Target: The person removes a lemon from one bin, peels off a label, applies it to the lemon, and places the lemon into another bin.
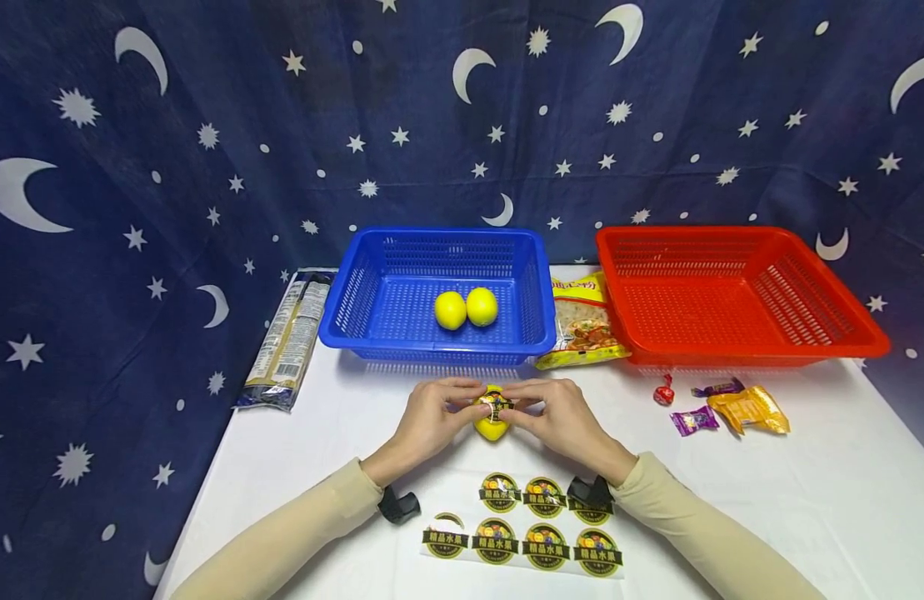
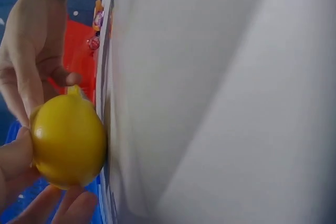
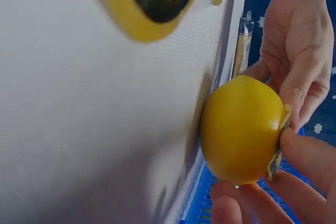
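A yellow lemon (image 1: 491,427) sits on the white table between both hands, with a round black-and-gold fruit sticker (image 1: 496,407) on its upper side. My left hand (image 1: 441,414) holds the lemon from the left, its thumb on the sticker's edge. From the right, my right hand (image 1: 561,414) grips it too, thumb against the opposite edge. In the right wrist view, the sticker's rim (image 3: 275,162) stands slightly off the lemon's curve. Fingers of both hands surround the lemon (image 2: 69,141) in the left wrist view. Below the hands lies a sheet of similar stickers (image 1: 546,546).
A blue basket (image 1: 439,347) holding two lemons (image 1: 466,309) stands behind the hands. To its right are a noodle packet (image 1: 581,321) and a red basket (image 1: 754,354). Wrapped candies (image 1: 694,421) and an orange snack packet (image 1: 750,410) lie right; a long packet (image 1: 287,342) lies left.
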`<state>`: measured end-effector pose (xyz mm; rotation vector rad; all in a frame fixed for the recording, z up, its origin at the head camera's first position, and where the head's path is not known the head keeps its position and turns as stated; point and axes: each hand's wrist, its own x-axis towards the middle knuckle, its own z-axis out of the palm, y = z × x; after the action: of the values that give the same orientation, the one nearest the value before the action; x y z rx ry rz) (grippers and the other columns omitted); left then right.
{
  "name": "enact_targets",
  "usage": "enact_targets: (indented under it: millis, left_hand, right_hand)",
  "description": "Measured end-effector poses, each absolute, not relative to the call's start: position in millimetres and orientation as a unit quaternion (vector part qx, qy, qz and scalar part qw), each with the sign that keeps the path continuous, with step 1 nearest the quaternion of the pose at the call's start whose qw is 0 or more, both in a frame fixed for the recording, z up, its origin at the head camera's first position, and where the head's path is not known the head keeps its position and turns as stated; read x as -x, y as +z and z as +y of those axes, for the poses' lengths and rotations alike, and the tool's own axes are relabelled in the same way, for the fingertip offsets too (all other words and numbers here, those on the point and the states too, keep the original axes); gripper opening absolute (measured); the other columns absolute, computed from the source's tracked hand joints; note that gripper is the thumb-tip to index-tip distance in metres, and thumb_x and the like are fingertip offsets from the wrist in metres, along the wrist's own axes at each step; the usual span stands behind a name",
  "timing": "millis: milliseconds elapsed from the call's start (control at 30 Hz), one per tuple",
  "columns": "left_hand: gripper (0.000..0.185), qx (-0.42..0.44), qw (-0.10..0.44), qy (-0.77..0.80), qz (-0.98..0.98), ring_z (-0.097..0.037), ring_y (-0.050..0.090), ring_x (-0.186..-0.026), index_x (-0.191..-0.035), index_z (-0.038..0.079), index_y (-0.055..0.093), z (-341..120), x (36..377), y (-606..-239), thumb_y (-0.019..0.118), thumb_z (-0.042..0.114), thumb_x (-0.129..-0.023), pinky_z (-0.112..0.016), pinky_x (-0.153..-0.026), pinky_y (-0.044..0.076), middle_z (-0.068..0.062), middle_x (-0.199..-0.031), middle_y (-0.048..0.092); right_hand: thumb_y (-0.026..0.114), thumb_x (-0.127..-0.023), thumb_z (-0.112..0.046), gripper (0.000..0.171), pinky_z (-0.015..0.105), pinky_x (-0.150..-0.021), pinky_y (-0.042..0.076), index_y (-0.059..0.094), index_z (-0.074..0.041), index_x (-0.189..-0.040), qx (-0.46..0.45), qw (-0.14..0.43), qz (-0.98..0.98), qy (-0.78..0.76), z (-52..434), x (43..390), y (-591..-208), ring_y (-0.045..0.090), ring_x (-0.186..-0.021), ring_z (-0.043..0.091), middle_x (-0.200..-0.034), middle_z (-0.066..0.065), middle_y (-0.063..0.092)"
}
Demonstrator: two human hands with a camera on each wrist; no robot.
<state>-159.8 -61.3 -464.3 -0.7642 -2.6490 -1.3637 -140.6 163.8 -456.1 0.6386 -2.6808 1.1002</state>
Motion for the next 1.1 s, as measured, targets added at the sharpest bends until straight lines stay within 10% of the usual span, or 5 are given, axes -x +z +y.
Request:
enact_targets:
  millis: [400,800,1100]
  left_hand:
    - [0.024,0.243,0.024,-0.437,-0.866,-0.018,0.079,-0.09,-0.112,0.011,0.079,-62,157,-463,0.08,0.019,-0.089,-0.024,-0.077,0.061,-0.007,-0.117,0.076]
    - [0.026,0.258,-0.009,-0.424,-0.868,-0.017,0.079,-0.085,-0.111,0.01,0.078,-64,160,-454,0.08,0.024,-0.089,-0.018,-0.054,0.05,-0.009,-0.122,0.074]
    - [0.024,0.257,-0.013,-0.433,-0.864,-0.016,0.079,-0.085,-0.104,0.012,0.081,-63,159,-455,0.083,0.027,-0.086,-0.019,-0.07,0.058,-0.008,-0.12,0.075]
  right_hand:
    - [0.085,-0.083,-0.013,0.013,0.018,-0.068,0.058,0.083,-0.009,-0.096,-0.21,0.092,-0.887,0.402,166,143,-461,0.078,-0.091,0.023,-0.107,0.009,0.08]
    - [0.083,-0.085,-0.029,0.023,0.041,-0.082,0.061,0.083,-0.012,-0.1,-0.258,0.137,-0.898,0.329,164,138,-460,0.077,-0.103,0.025,-0.112,0.006,0.079]
    - [0.087,-0.082,-0.031,0.03,0.033,-0.075,0.061,0.082,-0.013,-0.105,-0.22,0.084,-0.902,0.361,164,140,-456,0.078,-0.086,0.016,-0.105,0.004,0.081]
